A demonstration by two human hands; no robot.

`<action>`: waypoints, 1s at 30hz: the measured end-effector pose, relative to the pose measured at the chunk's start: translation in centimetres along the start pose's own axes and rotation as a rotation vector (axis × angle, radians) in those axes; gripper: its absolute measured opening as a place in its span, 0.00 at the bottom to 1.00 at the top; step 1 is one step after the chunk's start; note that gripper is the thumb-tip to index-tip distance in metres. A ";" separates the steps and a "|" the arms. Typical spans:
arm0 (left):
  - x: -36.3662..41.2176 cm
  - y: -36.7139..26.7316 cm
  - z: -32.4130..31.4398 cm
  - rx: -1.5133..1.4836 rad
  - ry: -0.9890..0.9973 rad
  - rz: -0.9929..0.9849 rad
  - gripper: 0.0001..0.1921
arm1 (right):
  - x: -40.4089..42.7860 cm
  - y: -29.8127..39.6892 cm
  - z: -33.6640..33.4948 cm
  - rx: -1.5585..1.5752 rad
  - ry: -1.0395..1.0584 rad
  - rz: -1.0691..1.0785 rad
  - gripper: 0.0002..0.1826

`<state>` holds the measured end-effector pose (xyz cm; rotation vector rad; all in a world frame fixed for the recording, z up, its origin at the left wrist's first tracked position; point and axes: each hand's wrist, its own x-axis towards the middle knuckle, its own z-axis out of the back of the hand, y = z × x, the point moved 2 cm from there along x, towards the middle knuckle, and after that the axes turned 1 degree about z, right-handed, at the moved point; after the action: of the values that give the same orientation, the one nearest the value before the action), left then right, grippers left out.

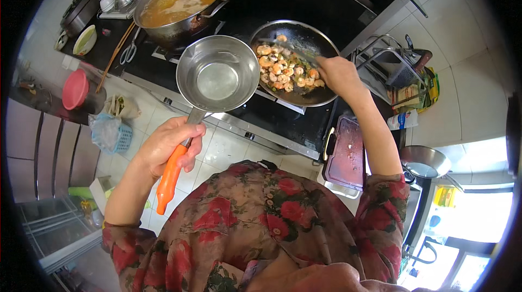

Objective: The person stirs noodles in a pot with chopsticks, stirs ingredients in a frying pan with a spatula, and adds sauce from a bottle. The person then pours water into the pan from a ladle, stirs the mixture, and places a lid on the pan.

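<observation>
My left hand (175, 145) grips the orange handle of a steel ladle pan (218, 73), held up in front of the stove. Whether a little clear liquid lies at its bottom I cannot tell. To its right a wok (312, 98) sits on the burner with cooked shrimp (281, 67) and chopped greens in it. My right hand (342, 75) is at the wok's right side, closed around a spatula (295, 51) whose blurred blade reaches in among the shrimp. The spatula's handle is mostly hidden by the hand.
A large pot of yellowish broth (179, 4) stands on the left burner. Scissors (129, 53) and long chopsticks (116, 53) lie beside it. At the right are a cutting board (346, 153), a metal rack (387, 55) and a small pan (426, 161). A blue basket (122, 137) stands lower left.
</observation>
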<state>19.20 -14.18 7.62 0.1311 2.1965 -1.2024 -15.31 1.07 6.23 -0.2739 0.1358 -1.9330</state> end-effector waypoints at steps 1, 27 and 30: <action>0.1 -0.1 0.1 0.005 -0.020 -0.011 0.08 | -0.1 1.0 0.6 -0.007 0.044 0.074 0.05; -0.5 -0.5 0.8 -0.006 0.052 -0.001 0.07 | -8.7 2.9 10.3 -0.207 0.202 -0.058 0.10; -0.5 -0.8 0.0 0.005 0.012 0.006 0.07 | -9.1 3.7 9.8 -0.229 0.378 -0.096 0.10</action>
<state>19.35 -14.53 8.49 0.1472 2.2018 -1.2066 -6.28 8.47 13.73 -0.0622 0.6056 -2.0495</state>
